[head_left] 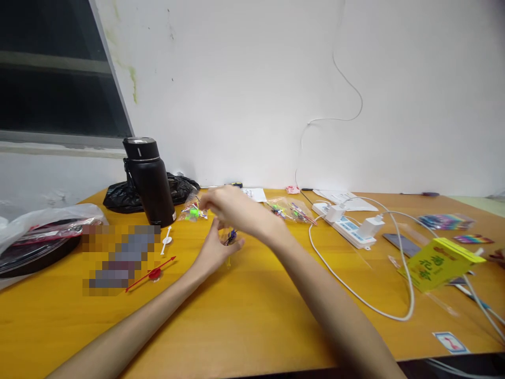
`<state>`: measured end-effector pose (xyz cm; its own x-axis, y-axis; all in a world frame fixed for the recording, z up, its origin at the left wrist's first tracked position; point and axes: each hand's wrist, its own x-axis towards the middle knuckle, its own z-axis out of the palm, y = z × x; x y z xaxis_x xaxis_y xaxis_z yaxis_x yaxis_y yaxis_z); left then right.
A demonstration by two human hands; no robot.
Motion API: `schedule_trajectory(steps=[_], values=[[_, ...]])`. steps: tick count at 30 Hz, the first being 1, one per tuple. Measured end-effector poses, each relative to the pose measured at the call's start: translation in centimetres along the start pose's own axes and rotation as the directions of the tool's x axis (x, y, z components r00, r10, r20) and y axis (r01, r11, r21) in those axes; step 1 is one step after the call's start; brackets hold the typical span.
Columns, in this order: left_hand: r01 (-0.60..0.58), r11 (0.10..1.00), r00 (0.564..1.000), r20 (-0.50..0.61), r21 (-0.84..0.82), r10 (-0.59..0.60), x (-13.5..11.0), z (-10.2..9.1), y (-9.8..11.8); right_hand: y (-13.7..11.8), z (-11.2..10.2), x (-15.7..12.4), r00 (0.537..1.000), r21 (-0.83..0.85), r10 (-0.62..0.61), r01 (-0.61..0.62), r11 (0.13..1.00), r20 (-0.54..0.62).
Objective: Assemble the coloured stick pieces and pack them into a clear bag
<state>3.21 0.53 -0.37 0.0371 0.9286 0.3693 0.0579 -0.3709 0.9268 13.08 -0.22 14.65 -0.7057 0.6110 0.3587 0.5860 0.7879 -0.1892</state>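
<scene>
My left hand is closed around a small clear plastic bag; dark blue pieces show between thumb and fingers. Just below it is a thin yellow piece; whether it is in the bag, I cannot tell. Over the left hand reaches my right hand, its fingers curled down and pinched together; what they grip is hidden. Behind it lies a clear bag with bright green parts. Left of my hands are a red double-ended arrow and a white one.
A black bottle stands at the left before a black plastic bag. More bagged parts lie behind my right wrist. To the right are a white power strip with looping cables, a yellow box and another person's hand.
</scene>
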Motion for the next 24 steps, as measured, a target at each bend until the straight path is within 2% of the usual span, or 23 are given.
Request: schedule_trajectory(steps=[3,5,7,10,15,21,24], values=[[-0.003,1.000,0.999,0.035,0.010,0.003,-0.9,-0.6,0.3,1.7,-4.1,-1.5,0.987,0.045,0.052,-0.046,0.998,-0.151],[-0.005,1.000,0.999,0.040,0.016,0.005,-0.9,-0.6,0.6,2.7,-6.2,-2.8,0.963,0.072,0.109,-0.093,0.993,-0.247],[0.001,1.000,0.999,0.041,0.023,-0.002,-0.8,-0.6,0.8,3.6,-7.7,-3.9,0.943,0.082,0.161,-0.143,0.986,-0.292],[0.017,0.999,0.999,0.048,0.029,-0.019,-0.7,-0.5,1.0,4.5,-8.9,-5.2,0.938,0.076,0.205,-0.191,0.979,-0.279],[0.026,0.999,0.999,0.047,0.048,-0.028,-0.8,-0.6,1.0,4.8,-8.8,-5.2,0.957,0.030,0.253,-0.252,0.967,-0.142],[0.020,0.998,0.999,0.042,0.058,-0.022,-0.8,-0.7,1.2,4.6,-5.8,-3.5,0.981,0.066,0.162,-0.170,0.983,0.106],[0.013,0.997,1.000,0.020,0.072,-0.014,-0.7,-0.8,1.3,4.9,-4.9,-2.9,0.987,0.080,0.122,-0.131,0.988,0.103]])
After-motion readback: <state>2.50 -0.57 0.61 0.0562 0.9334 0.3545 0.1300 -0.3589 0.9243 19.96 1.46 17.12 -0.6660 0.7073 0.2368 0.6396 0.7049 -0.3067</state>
